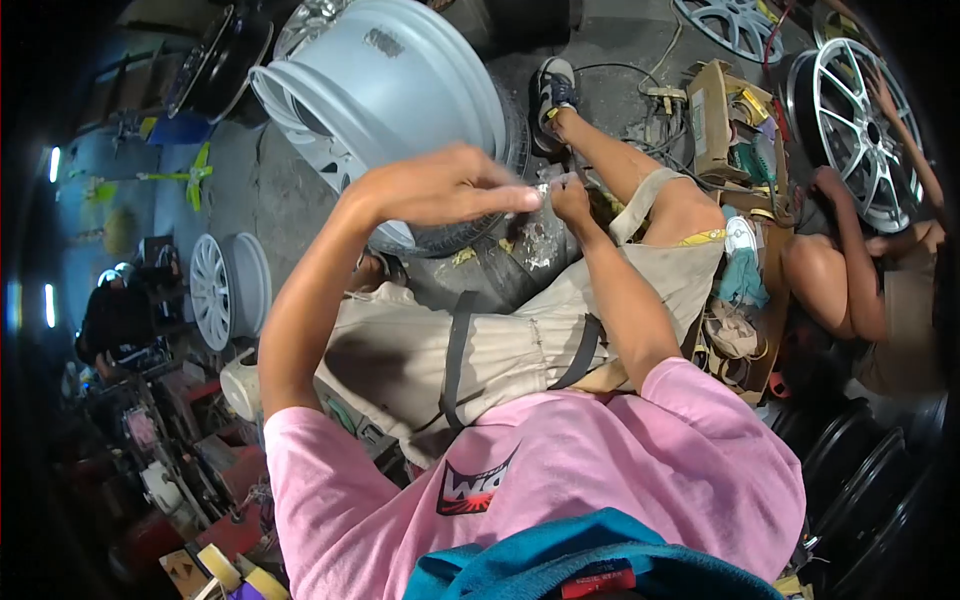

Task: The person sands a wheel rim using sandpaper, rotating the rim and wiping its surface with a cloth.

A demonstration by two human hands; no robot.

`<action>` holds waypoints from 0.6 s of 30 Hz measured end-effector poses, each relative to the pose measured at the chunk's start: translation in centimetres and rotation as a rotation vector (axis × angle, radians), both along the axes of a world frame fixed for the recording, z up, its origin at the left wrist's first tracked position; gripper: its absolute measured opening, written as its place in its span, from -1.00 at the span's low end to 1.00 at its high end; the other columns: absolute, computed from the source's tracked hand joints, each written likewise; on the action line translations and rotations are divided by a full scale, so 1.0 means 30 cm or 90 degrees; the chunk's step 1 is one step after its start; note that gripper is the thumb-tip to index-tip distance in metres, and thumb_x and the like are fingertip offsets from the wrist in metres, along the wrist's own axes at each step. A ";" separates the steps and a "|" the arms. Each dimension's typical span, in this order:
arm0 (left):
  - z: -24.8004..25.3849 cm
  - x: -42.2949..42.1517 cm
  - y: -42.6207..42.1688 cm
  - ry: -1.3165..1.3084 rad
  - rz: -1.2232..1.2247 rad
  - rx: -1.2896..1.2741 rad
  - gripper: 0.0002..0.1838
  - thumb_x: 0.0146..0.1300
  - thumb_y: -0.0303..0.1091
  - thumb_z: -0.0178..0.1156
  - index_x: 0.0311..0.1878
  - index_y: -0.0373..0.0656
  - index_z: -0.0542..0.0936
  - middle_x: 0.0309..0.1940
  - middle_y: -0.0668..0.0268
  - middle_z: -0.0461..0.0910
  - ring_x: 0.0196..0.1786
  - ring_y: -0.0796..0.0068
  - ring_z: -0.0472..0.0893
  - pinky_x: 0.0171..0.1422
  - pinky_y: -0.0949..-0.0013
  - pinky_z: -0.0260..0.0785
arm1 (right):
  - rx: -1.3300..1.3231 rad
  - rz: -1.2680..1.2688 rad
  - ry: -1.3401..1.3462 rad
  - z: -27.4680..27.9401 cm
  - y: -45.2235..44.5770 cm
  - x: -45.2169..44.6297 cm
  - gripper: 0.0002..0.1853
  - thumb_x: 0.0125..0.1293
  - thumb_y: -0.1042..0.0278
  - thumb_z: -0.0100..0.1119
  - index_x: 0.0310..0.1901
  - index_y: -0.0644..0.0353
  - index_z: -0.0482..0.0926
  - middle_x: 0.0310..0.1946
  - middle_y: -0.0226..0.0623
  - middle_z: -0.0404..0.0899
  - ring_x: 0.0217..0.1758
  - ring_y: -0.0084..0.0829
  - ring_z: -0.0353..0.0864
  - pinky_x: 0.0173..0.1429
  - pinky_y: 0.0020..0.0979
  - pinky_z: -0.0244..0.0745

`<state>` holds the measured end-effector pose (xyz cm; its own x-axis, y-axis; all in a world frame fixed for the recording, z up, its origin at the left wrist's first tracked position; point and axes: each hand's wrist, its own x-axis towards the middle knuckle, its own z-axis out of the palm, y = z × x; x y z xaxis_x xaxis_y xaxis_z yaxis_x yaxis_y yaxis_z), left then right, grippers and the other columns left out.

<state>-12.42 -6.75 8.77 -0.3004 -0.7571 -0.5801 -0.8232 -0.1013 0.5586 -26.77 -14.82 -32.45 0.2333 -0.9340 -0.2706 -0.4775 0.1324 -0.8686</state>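
Work at a wheel, viewed from the wearer's head. The left hand [445, 188] reaches in from the left, blurred, with its thumb extended to the right toward a small pale, shiny piece [545, 189]; whether its fingers are spread or pressed together, and whether they touch the piece, cannot be told. The right hand [571, 199] is drawn in, its fingers bent and pinching the piece, which lies between the two hands; its exact form is too small and blurred to tell.

Just beyond the left hand stands a large silver wheel rim [425, 85], tilted, a dark tire [515, 135] beside its right side. A beige apron [500, 345] with dark straps covers the wearer's lap, below both hands; a dark shoe [555, 95] rests on the floor [620, 40] farther off.

To the right, an open cardboard box [709, 135] contains assorted items, and a teal cloth [742, 265] lies nearer. At the far right, another person [830, 260] sits near a spoked silver wheel [868, 130]. At the left, a white spoked wheel [211, 290] stands upright, well apart from the hands.
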 end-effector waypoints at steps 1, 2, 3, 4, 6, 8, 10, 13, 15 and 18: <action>0.002 0.025 0.009 0.007 0.008 0.005 -0.37 0.59 0.18 0.10 0.18 -0.29 0.74 0.03 0.18 0.78 0.14 0.29 0.72 0.29 0.24 0.58 | 0.056 0.084 0.046 -0.038 0.010 -0.007 -0.63 0.39 0.15 0.23 0.04 0.28 0.60 0.05 0.22 0.69 0.22 0.18 0.65 0.29 0.03 0.51; 0.006 0.069 0.022 0.026 0.078 -0.173 -0.42 0.59 0.12 0.11 0.17 -0.25 0.75 0.01 0.22 0.79 0.14 0.29 0.72 0.30 0.23 0.58 | 0.111 0.168 0.091 -0.073 0.017 -0.009 -0.61 0.36 0.14 0.24 0.04 0.30 0.63 0.08 0.24 0.68 0.25 0.17 0.64 0.31 0.02 0.52; 0.018 0.111 0.036 0.041 0.147 -0.351 -0.48 0.60 0.07 0.13 0.16 -0.22 0.76 -0.01 0.26 0.79 0.15 0.30 0.71 0.31 0.21 0.57 | 0.096 0.242 0.171 -0.096 0.018 -0.004 -0.59 0.34 0.14 0.25 0.05 0.30 0.68 0.12 0.25 0.67 0.29 0.14 0.64 0.33 -0.01 0.54; 0.054 0.143 0.050 0.106 0.278 -0.349 -0.51 0.61 0.02 0.12 0.14 -0.23 0.77 0.01 0.24 0.79 0.16 0.30 0.71 0.33 0.21 0.54 | 0.098 0.245 0.173 -0.112 0.029 0.000 -0.59 0.34 0.14 0.25 0.05 0.30 0.68 0.12 0.25 0.67 0.29 0.14 0.64 0.33 -0.01 0.54; 0.101 0.252 0.067 0.153 0.402 -0.471 -0.60 0.62 -0.11 0.13 0.12 -0.24 0.77 0.08 0.20 0.78 0.19 0.35 0.70 0.41 0.20 0.48 | 0.050 0.358 0.234 -0.139 0.048 -0.005 -0.64 0.29 0.14 0.34 -0.03 0.25 0.73 0.08 0.18 0.71 0.21 0.09 0.70 0.30 -0.08 0.58; 0.104 0.371 0.066 0.128 0.500 -0.671 -0.65 0.61 -0.18 0.15 0.11 -0.24 0.77 0.09 0.19 0.78 0.18 0.39 0.70 0.41 0.27 0.47 | 0.075 0.358 0.265 -0.070 0.048 0.007 -0.58 0.30 0.11 0.33 0.03 0.26 0.69 0.10 0.15 0.70 0.23 0.12 0.67 0.32 -0.04 0.56; 0.059 0.487 0.074 0.139 0.575 -0.728 -0.58 0.52 -0.13 0.30 0.18 -0.32 0.71 0.12 0.15 0.74 0.21 0.38 0.68 0.40 0.32 0.46 | 0.137 0.264 0.243 0.040 0.038 0.020 -0.51 0.39 0.12 0.22 0.20 0.30 0.57 0.21 0.23 0.63 0.32 0.17 0.61 0.38 0.00 0.50; -0.098 0.575 0.090 0.092 0.762 -0.866 -0.29 0.28 -0.09 0.55 0.29 -0.41 0.54 0.12 0.06 0.62 0.16 0.33 0.62 0.31 0.35 0.44 | 0.070 0.192 0.215 0.028 0.006 0.037 -0.43 0.35 -0.04 0.33 0.16 0.28 0.57 0.15 0.20 0.66 0.28 0.20 0.62 0.36 0.01 0.50; -0.207 0.558 0.126 0.000 0.747 -0.809 -0.01 0.15 0.06 0.62 0.39 -0.49 0.38 0.25 -0.06 0.46 0.30 0.15 0.51 0.42 0.19 0.37 | 0.028 0.171 0.179 0.055 -0.012 0.049 -0.36 0.33 -0.26 0.34 0.02 0.28 0.64 0.02 0.20 0.71 0.19 0.22 0.66 0.26 0.03 0.51; -0.227 0.502 0.141 -0.165 0.654 -0.789 0.11 0.12 0.14 0.60 0.46 -0.53 0.29 0.33 -0.19 0.28 0.41 -0.05 0.40 0.50 0.06 0.31 | 0.004 0.202 0.239 0.139 -0.020 0.081 -0.39 0.39 -0.25 0.24 -0.01 0.29 0.68 -0.01 0.19 0.73 0.18 0.17 0.68 0.32 0.03 0.51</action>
